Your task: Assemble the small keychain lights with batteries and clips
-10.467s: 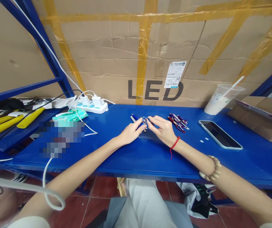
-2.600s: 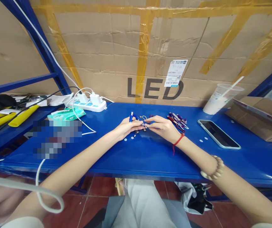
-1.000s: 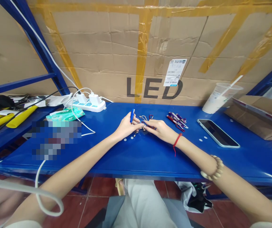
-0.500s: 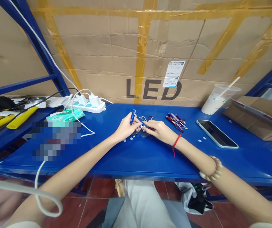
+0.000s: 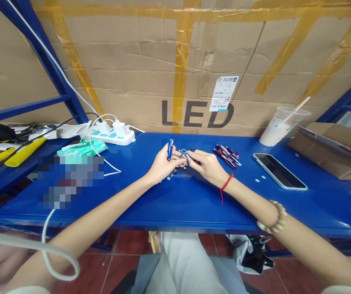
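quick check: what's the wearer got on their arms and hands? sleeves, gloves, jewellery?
No gloves. Both forearms are bare, with pale short sleeve edges just visible at the bottom corners. The right hand has a red string bracelet at the wrist, one end dangling, and a beaded bracelet of pale round beads further up the forearm. The left hand and wrist carry nothing.

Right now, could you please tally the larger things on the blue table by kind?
Power strip: 1
Phone: 1
Plastic cup: 1
Green packet: 1
Cardboard box: 1
Total: 5
The small keychain lights by the hands are too bunched to count.
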`<state>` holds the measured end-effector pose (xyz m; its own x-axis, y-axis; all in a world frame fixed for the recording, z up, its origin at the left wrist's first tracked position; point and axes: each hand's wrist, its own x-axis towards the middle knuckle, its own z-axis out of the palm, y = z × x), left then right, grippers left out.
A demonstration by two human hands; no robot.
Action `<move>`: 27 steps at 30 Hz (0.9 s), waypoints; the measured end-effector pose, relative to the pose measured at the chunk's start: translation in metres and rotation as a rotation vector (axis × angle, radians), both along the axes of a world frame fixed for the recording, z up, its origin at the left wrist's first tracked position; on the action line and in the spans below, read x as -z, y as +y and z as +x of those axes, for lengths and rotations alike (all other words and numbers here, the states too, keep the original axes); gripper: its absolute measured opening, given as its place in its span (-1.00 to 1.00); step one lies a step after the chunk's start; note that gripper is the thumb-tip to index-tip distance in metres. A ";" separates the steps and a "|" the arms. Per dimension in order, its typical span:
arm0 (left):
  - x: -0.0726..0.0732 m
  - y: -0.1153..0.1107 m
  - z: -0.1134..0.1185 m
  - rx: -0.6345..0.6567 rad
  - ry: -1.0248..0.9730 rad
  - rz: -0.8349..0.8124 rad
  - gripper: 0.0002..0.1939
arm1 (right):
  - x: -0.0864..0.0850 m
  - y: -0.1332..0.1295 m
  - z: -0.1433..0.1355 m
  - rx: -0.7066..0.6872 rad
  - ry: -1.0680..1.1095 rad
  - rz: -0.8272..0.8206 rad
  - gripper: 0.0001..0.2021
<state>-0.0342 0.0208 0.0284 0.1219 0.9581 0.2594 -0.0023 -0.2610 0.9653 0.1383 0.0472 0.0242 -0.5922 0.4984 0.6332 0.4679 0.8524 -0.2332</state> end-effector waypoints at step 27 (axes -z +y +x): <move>-0.001 -0.006 0.005 0.034 0.048 -0.018 -0.49 | -0.019 0.016 0.033 0.175 -0.362 -0.167 -0.77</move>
